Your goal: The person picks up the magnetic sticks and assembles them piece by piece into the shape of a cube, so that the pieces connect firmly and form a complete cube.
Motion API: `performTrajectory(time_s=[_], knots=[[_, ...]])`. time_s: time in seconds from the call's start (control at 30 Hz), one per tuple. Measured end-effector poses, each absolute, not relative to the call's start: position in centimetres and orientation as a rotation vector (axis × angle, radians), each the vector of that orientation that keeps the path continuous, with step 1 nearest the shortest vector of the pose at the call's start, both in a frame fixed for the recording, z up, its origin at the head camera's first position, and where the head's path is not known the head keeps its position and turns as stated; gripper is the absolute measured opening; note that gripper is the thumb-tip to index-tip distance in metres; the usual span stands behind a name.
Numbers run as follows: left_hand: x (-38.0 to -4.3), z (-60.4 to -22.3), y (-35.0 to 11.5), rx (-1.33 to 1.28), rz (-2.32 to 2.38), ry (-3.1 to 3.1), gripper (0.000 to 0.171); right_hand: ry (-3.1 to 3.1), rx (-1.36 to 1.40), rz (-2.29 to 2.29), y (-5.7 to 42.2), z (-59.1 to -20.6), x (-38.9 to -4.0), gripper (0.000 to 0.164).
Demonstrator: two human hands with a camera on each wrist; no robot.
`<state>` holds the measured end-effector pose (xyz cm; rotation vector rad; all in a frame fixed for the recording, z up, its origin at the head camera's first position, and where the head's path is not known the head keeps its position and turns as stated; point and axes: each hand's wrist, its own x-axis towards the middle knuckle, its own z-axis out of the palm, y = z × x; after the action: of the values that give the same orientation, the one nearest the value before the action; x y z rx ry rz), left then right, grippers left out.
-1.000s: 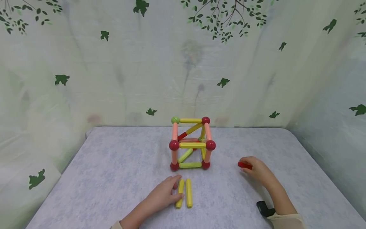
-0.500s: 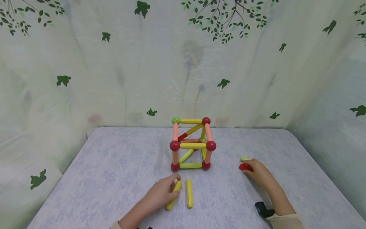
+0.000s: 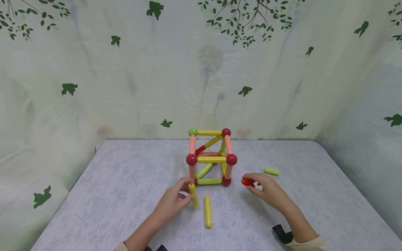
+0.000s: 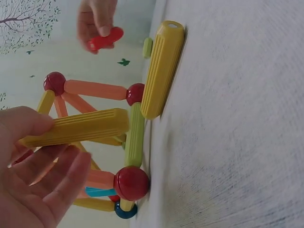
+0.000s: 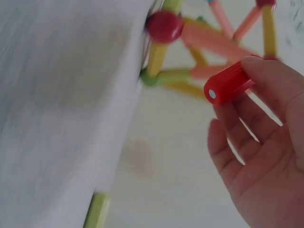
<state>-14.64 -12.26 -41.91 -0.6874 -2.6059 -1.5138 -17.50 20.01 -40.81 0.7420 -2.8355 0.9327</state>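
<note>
My left hand (image 3: 171,200) pinches a yellow magnetic rod (image 4: 90,126) between thumb and fingers, raised off the table just in front of the built frame. In my right hand (image 3: 268,188) a short red magnetic rod (image 5: 232,82) is pinched, held to the right of the frame; its round end shows a pale disc. The frame (image 3: 211,159) stands in the middle, made of yellow, orange, green and red rods joined by balls, mostly dark red. The left fingers partly cover its near left lower ball. A second yellow rod (image 3: 208,212) lies on the table between the hands.
A short green rod (image 3: 271,171) lies on the table (image 3: 132,167) behind the right hand. A leaf-patterned curtain (image 3: 141,87) hangs behind the table and along its sides. Black camera mounts are on both wrists.
My left hand has picked up one yellow rod, turned it and raised it toward the frame. My right hand has moved left with the red rod, uncovering the green rod.
</note>
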Motion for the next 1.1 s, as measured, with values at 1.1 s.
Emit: performTrajectory(time_s=[1.1], knots=[[-17.2,-42.5,-8.5,-0.656,-1.409,-2.222,0.037,-2.703,0.967,0.445,10.8,-41.5,-20.1,0.028]])
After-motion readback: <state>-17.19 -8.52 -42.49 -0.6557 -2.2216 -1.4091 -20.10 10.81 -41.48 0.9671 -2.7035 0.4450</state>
